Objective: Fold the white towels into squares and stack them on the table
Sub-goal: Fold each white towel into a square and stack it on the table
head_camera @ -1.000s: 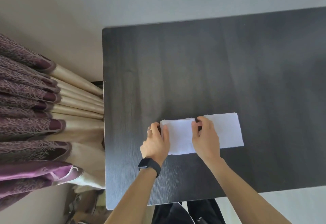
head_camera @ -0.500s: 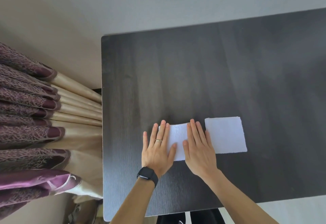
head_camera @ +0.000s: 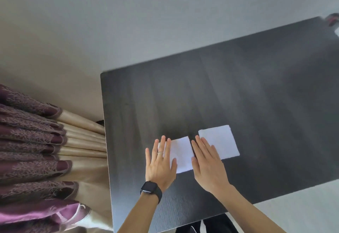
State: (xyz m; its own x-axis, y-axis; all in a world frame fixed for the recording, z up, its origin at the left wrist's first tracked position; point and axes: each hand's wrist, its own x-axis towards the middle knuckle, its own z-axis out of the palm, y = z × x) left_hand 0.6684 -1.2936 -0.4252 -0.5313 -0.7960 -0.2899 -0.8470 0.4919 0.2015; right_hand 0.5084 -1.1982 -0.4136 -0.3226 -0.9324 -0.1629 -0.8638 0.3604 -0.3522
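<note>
Two folded white towels lie side by side on the dark table (head_camera: pixel 238 95). The left folded towel (head_camera: pixel 181 154) is a small square near the table's front left. My left hand (head_camera: pixel 160 163), flat with straight fingers, rests on that towel's left edge. My right hand (head_camera: pixel 208 163), also flat, lies between the two towels, its fingers overlapping the lower left corner of the right folded towel (head_camera: pixel 220 141). Neither hand grips anything.
Purple and beige curtains (head_camera: pixel 36 150) hang close to the table's left edge. A red and white object (head_camera: pixel 334 20) shows at the table's far right corner. The grey wall (head_camera: pixel 165 21) runs behind the table.
My hands went from pinching the left towel to lying flat on it, then spread apart. The camera view tilted and shifted, so the table now appears rotated.
</note>
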